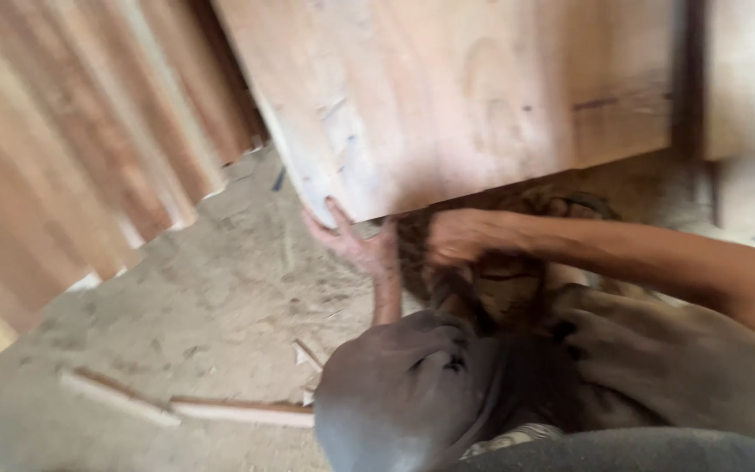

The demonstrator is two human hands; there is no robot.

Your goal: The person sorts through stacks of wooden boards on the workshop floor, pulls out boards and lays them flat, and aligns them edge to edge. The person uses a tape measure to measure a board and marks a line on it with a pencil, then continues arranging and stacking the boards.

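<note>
A large pale plywood board [447,96] stands on edge in front of me, its lower left corner just above the dusty floor. My left hand [353,243] grips that corner from below, fingers spread up onto the board's face. Curled under the bottom edge a little to the right is my right hand [460,236], with the bare forearm reaching in from the right. Motion blur hides the fingertips of both hands. My bent knees in grey trousers [404,393] fill the lower middle, and the left forearm passes behind them.
Reddish wooden planks [63,149] lean along the left side. Two thin wood strips [238,411] and small offcuts lie on the sawdust-covered concrete floor [203,297]. Another pale board [744,79] stands at the right edge.
</note>
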